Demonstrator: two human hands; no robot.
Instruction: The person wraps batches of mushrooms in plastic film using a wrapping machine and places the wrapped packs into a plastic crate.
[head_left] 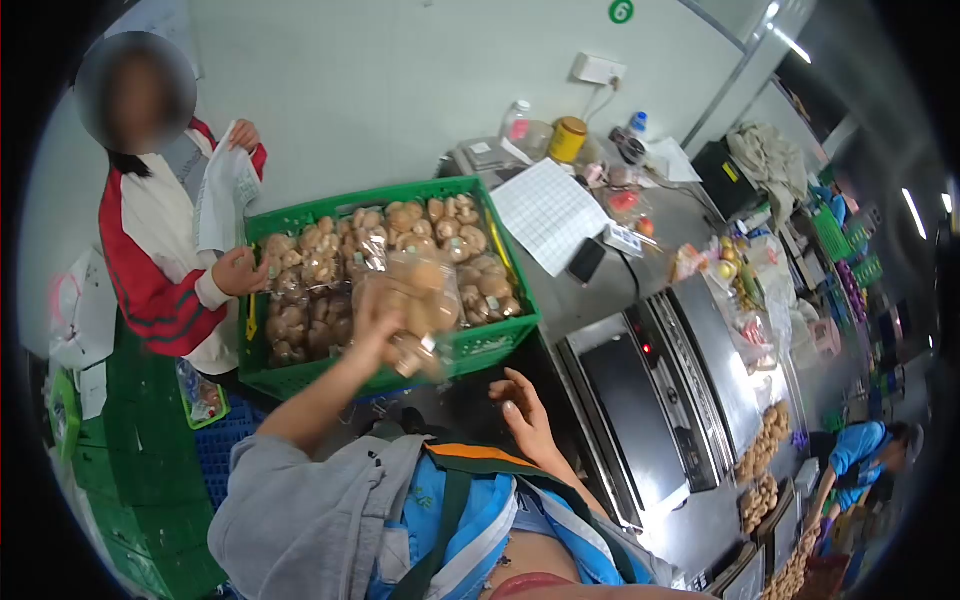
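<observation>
A clear-wrapped pack of mushrooms (425,300), smeared by motion, is in my left hand (376,338) over the near side of a green crate (480,345). Several more wrapped mushroom packs (320,250) fill the crate in rows. My right hand (525,412) is held in front of my body, to the right of the crate's near corner. Its fingers are apart and slightly bent, with nothing in them.
Across the crate's left end, a person (165,240) holds a printed sheet (226,190) and rests a hand at the rim. A wrapping machine (640,400) stands right. Paper (550,212), a phone (586,259) and a yellow jar (568,139) lie on the metal table.
</observation>
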